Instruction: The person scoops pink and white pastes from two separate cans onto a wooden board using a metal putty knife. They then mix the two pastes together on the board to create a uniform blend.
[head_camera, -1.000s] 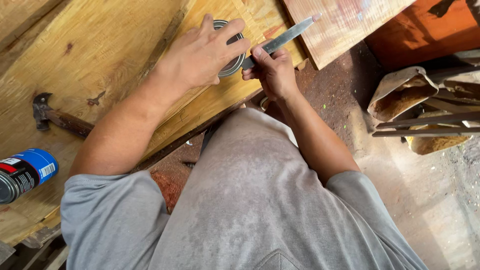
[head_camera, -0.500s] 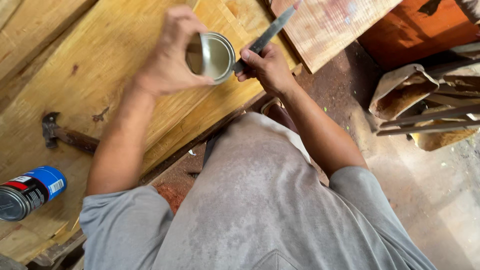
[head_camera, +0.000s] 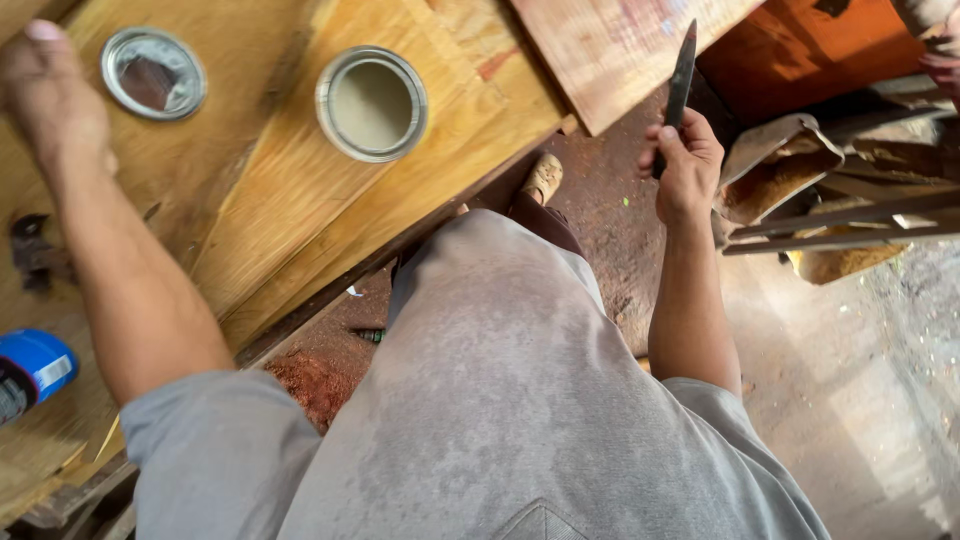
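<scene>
Head view shows the opening step done: open tin (head_camera: 372, 103) at twelve o'clock, its lid (head_camera: 153, 72) at eleven beside the empty, loosely curled left hand (head_camera: 50, 95), right hand (head_camera: 686, 160) at two clenching a flat blade (head_camera: 680, 75), which next needs careful setting down.

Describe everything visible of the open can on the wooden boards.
The open can is a small round metal tin seen from straight above, standing upright on a yellowish wooden board near its edge. Its silvery rim is bare, and inside lies a smooth pale grey-beige liquid. Neither hand touches it. Its round metal lid lies apart on the boards, nearer the left hand.
</scene>
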